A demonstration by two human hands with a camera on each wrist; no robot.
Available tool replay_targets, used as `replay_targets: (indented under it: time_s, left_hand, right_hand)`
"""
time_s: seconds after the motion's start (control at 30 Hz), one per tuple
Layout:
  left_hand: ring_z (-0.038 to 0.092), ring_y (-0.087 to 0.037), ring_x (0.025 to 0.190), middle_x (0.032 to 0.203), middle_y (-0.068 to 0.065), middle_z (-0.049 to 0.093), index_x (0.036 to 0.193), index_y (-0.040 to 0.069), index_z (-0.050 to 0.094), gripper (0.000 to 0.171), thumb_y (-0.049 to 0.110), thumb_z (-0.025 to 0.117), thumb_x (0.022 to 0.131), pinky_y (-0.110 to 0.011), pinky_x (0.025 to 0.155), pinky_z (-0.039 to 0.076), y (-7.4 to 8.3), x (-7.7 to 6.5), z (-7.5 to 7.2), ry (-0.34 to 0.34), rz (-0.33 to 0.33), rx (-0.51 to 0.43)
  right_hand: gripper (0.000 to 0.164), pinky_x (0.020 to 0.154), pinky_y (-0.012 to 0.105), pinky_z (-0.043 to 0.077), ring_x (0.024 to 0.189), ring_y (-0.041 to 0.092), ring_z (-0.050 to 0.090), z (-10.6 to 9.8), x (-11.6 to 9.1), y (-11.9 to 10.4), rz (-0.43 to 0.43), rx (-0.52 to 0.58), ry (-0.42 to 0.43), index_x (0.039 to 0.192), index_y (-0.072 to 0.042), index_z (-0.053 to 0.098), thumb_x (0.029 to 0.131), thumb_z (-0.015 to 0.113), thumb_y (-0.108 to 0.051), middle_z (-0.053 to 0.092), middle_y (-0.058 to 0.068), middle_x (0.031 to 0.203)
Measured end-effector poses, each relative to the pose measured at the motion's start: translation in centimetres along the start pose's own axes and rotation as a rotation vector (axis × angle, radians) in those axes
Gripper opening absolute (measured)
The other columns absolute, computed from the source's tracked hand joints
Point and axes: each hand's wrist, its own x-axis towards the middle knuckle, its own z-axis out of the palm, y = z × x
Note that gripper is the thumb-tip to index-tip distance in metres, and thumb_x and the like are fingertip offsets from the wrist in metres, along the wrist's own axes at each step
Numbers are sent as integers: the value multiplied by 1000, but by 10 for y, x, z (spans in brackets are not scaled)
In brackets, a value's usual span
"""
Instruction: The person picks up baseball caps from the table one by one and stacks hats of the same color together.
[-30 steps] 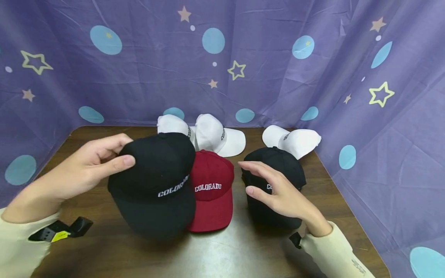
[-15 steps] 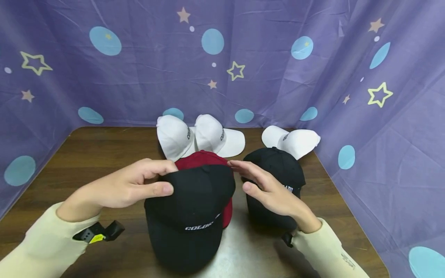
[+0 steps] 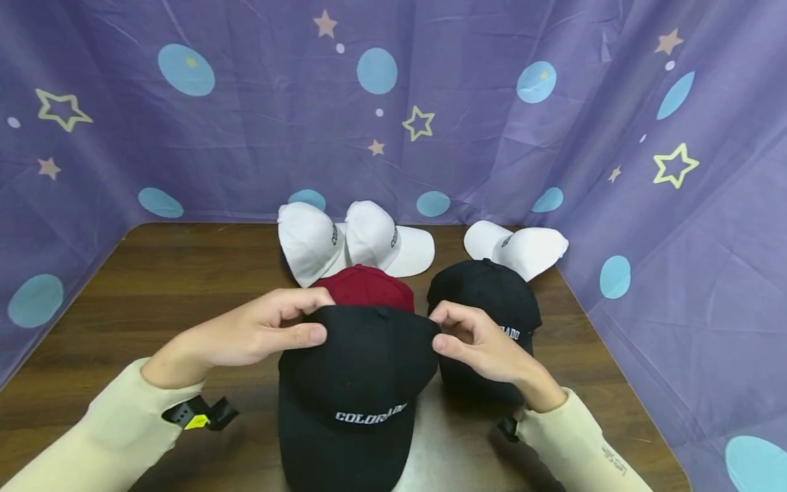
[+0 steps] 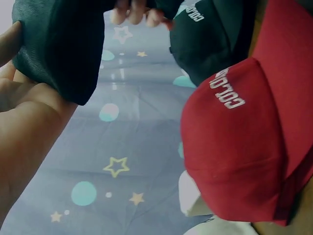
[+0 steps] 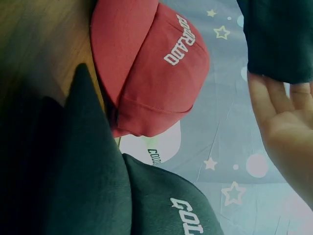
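Between my hands a black baseball cap with white COLORADO lettering is held up, its brim hanging down. In the head view my left hand pinches the crown's left side, thumb in front, fingertips hidden behind the cloth. At the right side of the crown, the thumb and fingers of my right hand pinch the edge. Directly behind stands a red cap, mostly covered in the head view; the left wrist view shows its crown and lettering. Another black cap sits just beyond my right hand.
Two white caps, one at left and one overlapping it, lie at the back of the wooden table. A third white cap lies at the back right. A purple curtain with stars encloses the table's back and sides.
My left hand has brought the black cap rightward and lower, in front of the red cap. My right hand, free before, has closed its fingers on the cap's right edge.
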Motion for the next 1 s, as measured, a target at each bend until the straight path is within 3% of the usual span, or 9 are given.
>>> replay_targets:
  time_s: [0.13,0.33,0.6,0.8,1.0]
  left_hand:
    - [58,-27,90,100,-9,60,111,9,54,24,-8,45,96,-37,75,52,-4,4,5,12,-41,1]
    - [53,-31,103,108,-12,59,120,8,51,24,-2,44,99,-38,83,50,-7,16,13,68,-90,-52]
    - [58,-31,100,108,-12,59,118,10,50,17,8,47,101,-42,84,50,-33,35,20,149,-151,-104]
    - [58,-28,102,114,-10,59,121,12,49,22,18,52,100,-42,86,49,-42,64,28,188,-187,-127]
    - [61,-29,100,117,-10,59,124,15,50,33,21,62,95,-39,80,53,-50,100,38,257,-237,-237]
  right_hand:
    - [17,53,34,39,61,17,44,-1,-2,4,-32,-24,56,90,-10,54,93,51,7,45,1,71]
    - [21,52,33,35,62,16,41,-7,-6,5,-23,-77,152,88,-9,52,95,45,9,40,0,70]
    - [18,53,31,38,64,16,44,-31,-24,27,21,-146,239,92,-8,52,97,45,7,41,1,70]
    - [12,51,29,45,61,17,52,-60,-43,33,112,-137,295,94,-6,52,101,43,-2,49,3,70]
    - [15,53,27,48,63,19,56,-91,-58,32,164,-157,380,94,-2,52,103,41,-6,55,6,72]
